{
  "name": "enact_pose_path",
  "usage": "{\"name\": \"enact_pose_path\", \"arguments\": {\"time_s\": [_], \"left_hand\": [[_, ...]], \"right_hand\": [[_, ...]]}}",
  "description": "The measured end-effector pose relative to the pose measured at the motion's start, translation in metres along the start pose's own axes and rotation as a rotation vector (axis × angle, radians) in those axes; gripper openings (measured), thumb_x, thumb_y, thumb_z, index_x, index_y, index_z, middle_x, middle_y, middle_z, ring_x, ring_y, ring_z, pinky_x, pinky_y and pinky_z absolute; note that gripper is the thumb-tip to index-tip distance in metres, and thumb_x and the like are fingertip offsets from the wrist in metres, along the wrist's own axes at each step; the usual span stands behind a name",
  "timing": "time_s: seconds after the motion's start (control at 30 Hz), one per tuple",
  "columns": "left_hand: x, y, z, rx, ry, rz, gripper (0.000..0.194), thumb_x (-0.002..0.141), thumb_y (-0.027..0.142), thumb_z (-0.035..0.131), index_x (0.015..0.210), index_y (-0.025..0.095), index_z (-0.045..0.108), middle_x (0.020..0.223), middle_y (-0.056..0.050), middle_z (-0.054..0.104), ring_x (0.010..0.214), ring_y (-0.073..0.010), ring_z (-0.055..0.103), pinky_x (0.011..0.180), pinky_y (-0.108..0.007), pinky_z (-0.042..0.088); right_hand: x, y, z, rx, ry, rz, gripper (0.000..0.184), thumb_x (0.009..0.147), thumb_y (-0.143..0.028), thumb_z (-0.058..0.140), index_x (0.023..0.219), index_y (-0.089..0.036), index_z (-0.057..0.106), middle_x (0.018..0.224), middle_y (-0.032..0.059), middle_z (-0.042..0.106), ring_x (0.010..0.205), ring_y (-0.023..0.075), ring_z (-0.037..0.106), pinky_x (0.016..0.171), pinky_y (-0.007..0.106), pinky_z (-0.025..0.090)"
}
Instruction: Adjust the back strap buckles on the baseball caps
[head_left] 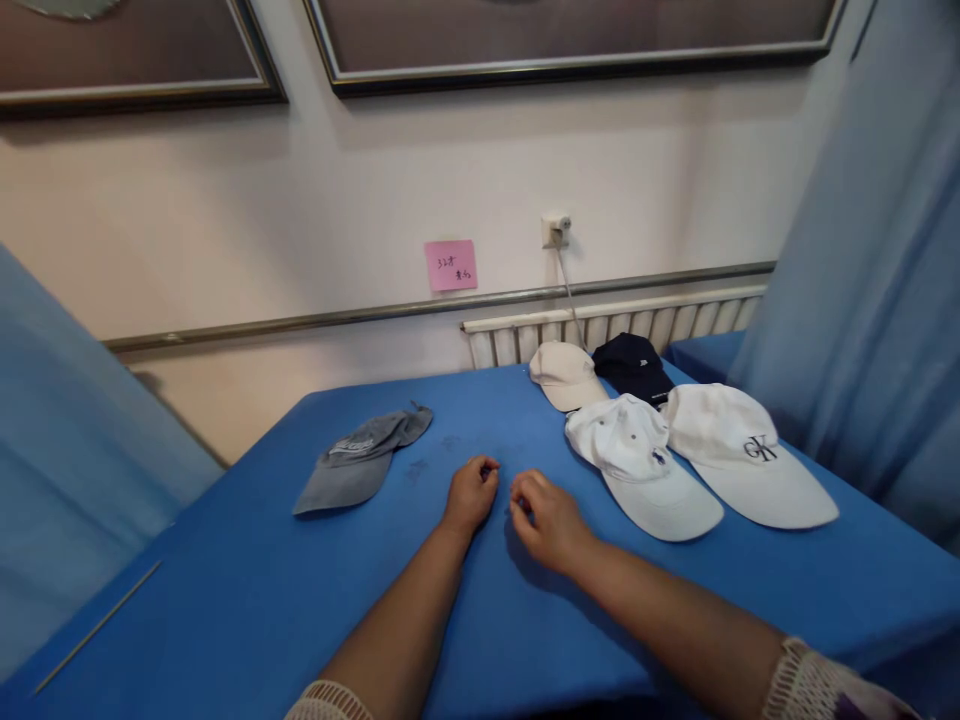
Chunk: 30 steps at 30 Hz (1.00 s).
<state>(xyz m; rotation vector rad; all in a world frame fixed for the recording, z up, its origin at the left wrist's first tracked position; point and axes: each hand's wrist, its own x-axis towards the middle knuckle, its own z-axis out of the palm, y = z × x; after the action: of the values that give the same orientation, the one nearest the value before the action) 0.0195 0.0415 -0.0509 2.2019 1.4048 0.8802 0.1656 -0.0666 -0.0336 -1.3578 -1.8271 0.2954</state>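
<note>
My left hand [470, 493] and my right hand [547, 518] rest side by side on the blue tablecloth [247, 590], both with fingers curled under into loose fists and nothing visible in them. A flattened grey cap [360, 458] lies to the left of my left hand. Right of my right hand sit a white cap with a small emblem [637, 462] and a white cap with dark letters [742, 452]. Behind those are a beige cap [564, 374] and a dark navy cap [634, 366].
The table's far edge meets a white wall with a radiator [615, 325], a pink sticky note [451, 265] and a plugged socket [556, 230]. Blue curtains hang at the left [67, 440] and right [870, 260]. A thin rod [97, 627] lies near the left table edge.
</note>
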Motion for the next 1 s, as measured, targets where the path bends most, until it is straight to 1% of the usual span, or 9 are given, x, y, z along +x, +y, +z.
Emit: {"name": "enact_pose_path", "arguments": {"time_s": [0.07, 0.2, 0.3, 0.4, 0.5, 0.63, 0.77, 0.9, 1.0], "left_hand": [[-0.001, -0.012, -0.011, 0.057, 0.041, -0.035, 0.016, 0.081, 0.015, 0.052, 0.088, 0.017, 0.066, 0.085, -0.003, 0.069, 0.078, -0.0152, 0.063, 0.076, -0.027, 0.048], [0.003, -0.033, -0.033, 0.180, 0.126, -0.092, 0.019, 0.081, 0.013, 0.050, 0.091, 0.017, 0.065, 0.092, -0.006, 0.068, 0.085, -0.0182, 0.063, 0.081, -0.031, 0.048], [0.009, -0.050, -0.058, 0.267, 0.215, -0.131, 0.025, 0.080, 0.011, 0.049, 0.100, 0.016, 0.063, 0.105, -0.010, 0.066, 0.102, -0.0239, 0.060, 0.092, -0.037, 0.044], [0.014, -0.070, -0.086, 0.376, 0.361, -0.197, 0.036, 0.080, 0.012, 0.049, 0.115, 0.014, 0.057, 0.130, -0.016, 0.054, 0.123, -0.0311, 0.047, 0.104, -0.047, 0.034], [0.018, -0.088, -0.108, 0.619, 0.469, -0.312, 0.045, 0.081, 0.025, 0.055, 0.125, 0.014, 0.052, 0.141, -0.017, 0.047, 0.129, -0.0345, 0.040, 0.106, -0.050, 0.030], [0.025, -0.099, -0.119, 0.784, 0.311, -0.411, 0.056, 0.080, 0.033, 0.057, 0.130, 0.010, 0.049, 0.124, -0.021, 0.060, 0.120, -0.0359, 0.049, 0.103, -0.050, 0.030], [0.031, -0.099, -0.122, 0.838, 0.168, -0.415, 0.036, 0.081, 0.027, 0.052, 0.112, 0.011, 0.063, 0.106, -0.021, 0.068, 0.111, -0.0372, 0.055, 0.097, -0.050, 0.033], [0.035, -0.100, -0.127, 0.837, 0.161, -0.373, 0.025, 0.078, 0.021, 0.051, 0.096, 0.014, 0.068, 0.100, -0.019, 0.069, 0.106, -0.0367, 0.057, 0.092, -0.050, 0.037], [0.035, -0.096, -0.126, 0.837, 0.195, -0.331, 0.024, 0.076, 0.021, 0.053, 0.094, 0.016, 0.067, 0.095, -0.017, 0.069, 0.102, -0.0363, 0.058, 0.089, -0.049, 0.039]], "right_hand": [[0.019, -0.002, 0.027, 0.004, -0.018, 0.200, 0.014, 0.083, -0.013, 0.051, 0.093, -0.021, 0.057, 0.096, 0.0048, 0.064, 0.088, 0.0179, 0.062, 0.081, 0.029, 0.047], [0.046, 0.010, 0.057, -0.001, -0.043, 0.274, 0.019, 0.083, -0.013, 0.051, 0.099, -0.018, 0.060, 0.105, 0.0099, 0.064, 0.097, 0.0213, 0.061, 0.086, 0.032, 0.044], [0.051, 0.019, 0.062, 0.004, -0.075, 0.279, 0.017, 0.084, -0.013, 0.051, 0.095, -0.018, 0.062, 0.101, 0.0089, 0.066, 0.095, 0.0211, 0.062, 0.085, 0.031, 0.043], [0.050, 0.023, 0.060, 0.016, -0.103, 0.278, 0.015, 0.084, -0.013, 0.051, 0.091, -0.019, 0.063, 0.094, 0.0062, 0.068, 0.087, 0.0191, 0.063, 0.080, 0.029, 0.043], [0.047, 0.023, 0.058, 0.031, -0.123, 0.274, 0.014, 0.083, -0.013, 0.052, 0.089, -0.020, 0.063, 0.090, 0.0040, 0.068, 0.079, 0.0170, 0.063, 0.075, 0.027, 0.044], [0.043, 0.022, 0.055, 0.087, -0.160, 0.240, 0.016, 0.080, -0.009, 0.053, 0.086, -0.020, 0.063, 0.087, 0.0026, 0.067, 0.078, 0.0153, 0.062, 0.072, 0.025, 0.043], [0.040, 0.022, 0.052, 0.134, -0.182, 0.214, 0.016, 0.079, -0.009, 0.052, 0.085, -0.020, 0.062, 0.086, 0.0021, 0.065, 0.076, 0.0144, 0.061, 0.070, 0.023, 0.044], [0.038, 0.022, 0.055, 0.147, -0.168, 0.198, 0.016, 0.079, -0.010, 0.052, 0.084, -0.021, 0.062, 0.085, 0.0021, 0.065, 0.075, 0.0156, 0.061, 0.070, 0.026, 0.045], [0.037, 0.025, 0.062, 0.210, -0.072, 0.262, 0.015, 0.079, -0.013, 0.052, 0.086, -0.022, 0.062, 0.078, 0.0015, 0.065, 0.067, 0.0164, 0.060, 0.066, 0.028, 0.046]]}}
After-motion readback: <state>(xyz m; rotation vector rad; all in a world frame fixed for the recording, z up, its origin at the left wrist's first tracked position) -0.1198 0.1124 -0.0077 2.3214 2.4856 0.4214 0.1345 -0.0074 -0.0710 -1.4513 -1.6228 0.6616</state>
